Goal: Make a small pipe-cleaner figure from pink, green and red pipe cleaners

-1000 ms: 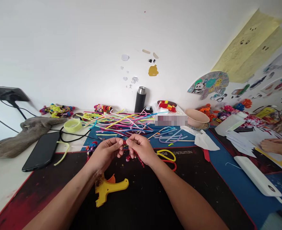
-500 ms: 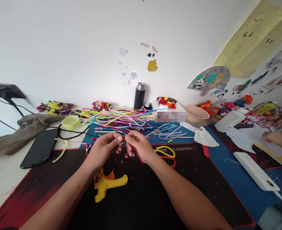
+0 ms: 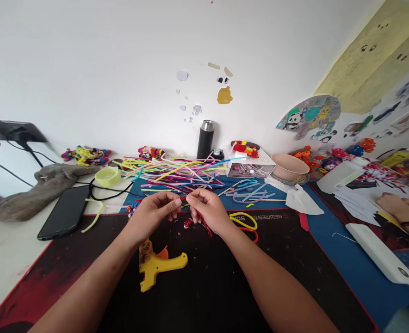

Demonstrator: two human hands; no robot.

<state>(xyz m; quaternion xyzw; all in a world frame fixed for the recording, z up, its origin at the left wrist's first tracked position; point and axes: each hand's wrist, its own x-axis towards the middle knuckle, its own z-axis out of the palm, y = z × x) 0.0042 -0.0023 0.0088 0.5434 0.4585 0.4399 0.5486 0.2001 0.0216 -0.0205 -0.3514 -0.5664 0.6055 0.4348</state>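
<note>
Over the black mat (image 3: 218, 286), my left hand (image 3: 151, 217) and my right hand (image 3: 211, 210) meet fingertip to fingertip. Both pinch a red glittery pipe cleaner (image 3: 207, 225); a short piece of it spans the small gap between the thumbs, and a length trails down under my right palm. Just below the fingers is a small red curled piece (image 3: 188, 223); whether it joins the held stem I cannot tell. A yellow glue gun (image 3: 163, 263) lies beneath my left wrist. Scissors (image 3: 248, 222) with yellow and red handles are partly covered by my right hand.
A heap of coloured pipe cleaners (image 3: 176, 171) spreads behind my hands, before a black flask (image 3: 205, 140). To the left lie a phone (image 3: 64, 212) and tape roll (image 3: 108, 176). At right are a bowl (image 3: 289, 166), a white power bank (image 3: 381, 253) and another person's hands (image 3: 395, 208).
The view has turned slightly, so the scene sits further right. My hands keep their pinch on the red pipe cleaner, and the small red curl shows more clearly below them.
</note>
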